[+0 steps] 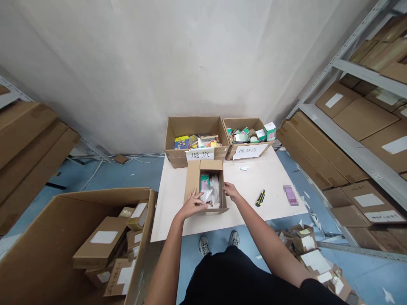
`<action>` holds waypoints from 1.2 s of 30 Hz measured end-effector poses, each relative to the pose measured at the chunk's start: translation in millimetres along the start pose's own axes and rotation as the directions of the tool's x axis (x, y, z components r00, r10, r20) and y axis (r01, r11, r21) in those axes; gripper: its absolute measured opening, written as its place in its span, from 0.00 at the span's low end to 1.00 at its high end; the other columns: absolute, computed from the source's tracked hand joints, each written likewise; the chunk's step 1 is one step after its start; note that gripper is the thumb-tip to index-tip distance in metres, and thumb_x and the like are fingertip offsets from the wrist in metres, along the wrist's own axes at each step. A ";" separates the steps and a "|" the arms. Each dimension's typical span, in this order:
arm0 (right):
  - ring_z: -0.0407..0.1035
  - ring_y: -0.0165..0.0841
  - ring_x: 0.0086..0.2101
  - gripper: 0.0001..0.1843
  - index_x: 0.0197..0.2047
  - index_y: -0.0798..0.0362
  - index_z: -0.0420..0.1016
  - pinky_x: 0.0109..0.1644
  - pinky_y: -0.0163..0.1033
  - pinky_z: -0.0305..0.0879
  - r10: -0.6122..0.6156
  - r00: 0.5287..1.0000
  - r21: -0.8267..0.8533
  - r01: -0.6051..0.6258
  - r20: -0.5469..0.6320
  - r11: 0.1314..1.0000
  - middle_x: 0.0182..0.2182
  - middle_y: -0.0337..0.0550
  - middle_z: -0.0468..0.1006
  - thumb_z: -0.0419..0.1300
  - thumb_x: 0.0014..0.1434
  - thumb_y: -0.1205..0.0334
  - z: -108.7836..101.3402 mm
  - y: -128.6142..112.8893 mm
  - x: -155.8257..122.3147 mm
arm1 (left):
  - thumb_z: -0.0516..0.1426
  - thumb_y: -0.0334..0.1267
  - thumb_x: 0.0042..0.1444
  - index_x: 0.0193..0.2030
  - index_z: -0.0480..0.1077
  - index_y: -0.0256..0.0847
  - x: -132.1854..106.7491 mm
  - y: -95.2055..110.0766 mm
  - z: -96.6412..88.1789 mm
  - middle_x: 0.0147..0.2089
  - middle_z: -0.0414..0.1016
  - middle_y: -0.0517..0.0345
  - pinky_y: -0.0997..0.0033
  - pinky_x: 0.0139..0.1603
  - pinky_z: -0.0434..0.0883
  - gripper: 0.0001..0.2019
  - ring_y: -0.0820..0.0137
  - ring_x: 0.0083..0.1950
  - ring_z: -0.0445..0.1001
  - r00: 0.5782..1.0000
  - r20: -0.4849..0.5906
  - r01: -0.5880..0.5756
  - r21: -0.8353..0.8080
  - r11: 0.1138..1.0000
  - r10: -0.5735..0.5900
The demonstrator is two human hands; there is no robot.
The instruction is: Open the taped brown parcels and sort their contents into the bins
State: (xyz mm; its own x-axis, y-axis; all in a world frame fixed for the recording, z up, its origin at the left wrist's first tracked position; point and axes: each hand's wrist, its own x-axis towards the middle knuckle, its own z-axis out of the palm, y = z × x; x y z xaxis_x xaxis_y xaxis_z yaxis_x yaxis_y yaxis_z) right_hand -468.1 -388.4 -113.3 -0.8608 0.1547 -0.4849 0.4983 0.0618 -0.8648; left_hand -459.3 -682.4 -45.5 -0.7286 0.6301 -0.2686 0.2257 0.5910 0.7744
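A small open cardboard box (191, 180) stands on the white table with its flaps folded out. Inside it lie a green-and-pink packet (204, 181) and crumpled white wrapping (215, 190). My left hand (191, 205) rests at the box's front left, fingers spread, their tips at the wrapping. On the other side my right hand (231, 190) grips the box's right wall, with part of its fingers hidden. A black-and-yellow utility knife (260, 198) lies on the table to the right of that hand.
Two labelled cartons at the back of the table (168, 212) hold goods: a larger left carton (176, 159) and a smaller right carton (229, 152). A pixelated purple item (291, 195) lies at right. A big carton (63, 203) of parcels stands left; loaded shelves (375, 161) flank the right.
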 end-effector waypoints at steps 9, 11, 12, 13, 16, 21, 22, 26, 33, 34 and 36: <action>0.73 0.36 0.49 0.28 0.52 0.46 0.80 0.46 0.37 0.68 0.046 0.972 0.088 -0.068 0.230 0.994 0.52 0.40 0.82 0.66 0.45 0.62 35.7 -22.1 25.8 | 0.76 0.49 0.40 0.54 0.82 0.51 -37.7 -23.7 43.1 0.81 0.50 0.54 0.36 0.79 0.44 0.30 0.39 0.82 0.36 0.959 -0.282 0.164 0.431 0.887 -0.041; 0.73 0.37 0.51 0.28 0.54 0.45 0.80 0.48 0.39 0.69 0.032 0.962 0.065 -0.052 0.270 0.997 0.55 0.41 0.81 0.67 0.47 0.61 46.0 -26.5 31.1 | 0.71 0.45 0.51 0.47 0.84 0.51 -43.1 -30.0 53.8 0.80 0.55 0.55 0.36 0.78 0.48 0.15 0.41 0.82 0.39 0.920 -0.391 0.186 0.461 0.868 0.010; 0.73 0.38 0.52 0.28 0.55 0.45 0.79 0.49 0.40 0.69 0.026 0.957 0.049 -0.041 0.288 0.998 0.57 0.41 0.80 0.67 0.48 0.60 50.1 -28.4 33.0 | 0.69 0.44 0.55 0.45 0.84 0.51 -45.4 -32.7 57.8 0.79 0.57 0.55 0.36 0.78 0.50 0.10 0.41 0.82 0.41 0.901 -0.432 0.195 0.467 0.862 0.031; 0.73 0.38 0.53 0.28 0.56 0.45 0.79 0.50 0.41 0.70 0.020 0.954 0.025 -0.029 0.301 0.999 0.60 0.42 0.78 0.67 0.50 0.60 53.3 -30.1 34.3 | 0.67 0.43 0.58 0.44 0.84 0.51 -47.1 -34.9 60.9 0.78 0.59 0.55 0.36 0.77 0.52 0.08 0.41 0.81 0.42 0.884 -0.465 0.201 0.471 0.859 0.048; 0.72 0.42 0.57 0.28 0.61 0.46 0.76 0.56 0.48 0.70 -0.040 0.966 -0.129 0.075 0.257 0.989 0.64 0.46 0.75 0.65 0.55 0.59 58.8 -33.5 33.5 | 0.66 0.42 0.59 0.42 0.84 0.50 -49.2 -38.0 65.1 0.77 0.61 0.54 0.34 0.76 0.55 0.06 0.41 0.81 0.44 0.859 -0.505 0.200 0.480 0.854 0.083; 0.59 0.50 0.68 0.27 0.62 0.54 0.77 0.72 0.56 0.55 -0.523 0.852 -0.604 0.413 -0.007 0.682 0.65 0.55 0.71 0.61 0.59 0.65 75.4 -31.7 20.1 | 0.67 0.42 0.57 0.38 0.83 0.49 -49.1 -36.6 72.6 0.77 0.61 0.58 0.30 0.75 0.53 0.04 0.39 0.81 0.43 0.870 -0.483 0.179 0.493 0.852 0.096; 0.57 0.49 0.69 0.25 0.61 0.54 0.78 0.74 0.56 0.53 -0.588 0.809 -0.664 0.453 0.024 0.595 0.65 0.55 0.72 0.59 0.60 0.67 82.6 -31.2 17.4 | 0.68 0.42 0.56 0.38 0.83 0.49 -49.9 -36.2 76.5 0.77 0.61 0.59 0.29 0.75 0.53 0.04 0.38 0.81 0.42 0.872 -0.479 0.173 0.493 0.852 0.100; 0.59 0.44 0.69 0.26 0.59 0.54 0.81 0.74 0.52 0.53 -0.528 0.788 -0.742 0.552 0.316 0.380 0.62 0.53 0.76 0.55 0.60 0.73 116.8 -35.6 13.7 | 0.70 0.40 0.54 0.37 0.82 0.48 -54.8 -37.0 94.7 0.77 0.62 0.61 0.29 0.74 0.54 0.04 0.37 0.81 0.43 0.857 -0.504 0.168 0.475 0.864 0.110; 0.36 0.45 0.76 0.43 0.77 0.54 0.57 0.76 0.52 0.49 -0.559 0.774 -0.824 0.504 0.298 0.259 0.79 0.50 0.43 0.54 0.59 0.74 139.8 -87.3 36.9 | 0.70 0.41 0.53 0.39 0.83 0.49 -65.6 -39.9 100.5 0.77 0.60 0.59 0.28 0.75 0.53 0.06 0.39 0.81 0.41 0.844 -0.523 0.146 0.433 0.889 0.117; 0.34 0.46 0.76 0.45 0.78 0.52 0.54 0.75 0.53 0.49 -0.529 0.788 -0.836 0.495 0.316 0.237 0.79 0.49 0.40 0.55 0.58 0.74 141.5 -97.1 43.6 | 0.71 0.42 0.53 0.40 0.83 0.49 -68.0 -39.2 99.3 0.78 0.59 0.59 0.28 0.75 0.52 0.08 0.38 0.81 0.40 0.848 -0.516 0.135 0.426 0.895 0.118; 0.34 0.47 0.76 0.48 0.79 0.51 0.49 0.75 0.54 0.48 -0.437 0.839 -0.870 0.447 0.326 0.208 0.79 0.49 0.39 0.56 0.57 0.74 146.5 -113.8 58.0 | 0.70 0.48 0.53 0.47 0.83 0.50 -71.4 -36.8 96.2 0.79 0.55 0.57 0.29 0.75 0.52 0.15 0.39 0.81 0.40 0.851 -0.512 0.110 0.392 0.913 0.117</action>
State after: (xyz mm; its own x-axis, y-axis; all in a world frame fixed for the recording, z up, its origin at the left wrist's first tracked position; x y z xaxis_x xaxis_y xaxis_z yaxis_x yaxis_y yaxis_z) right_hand -590.0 -530.9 -62.0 -0.9732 -0.2186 -0.0714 -0.1903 0.9400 -0.2832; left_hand -353.3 -700.7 -109.9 -0.9245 0.3482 0.1553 0.3798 0.8063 0.4534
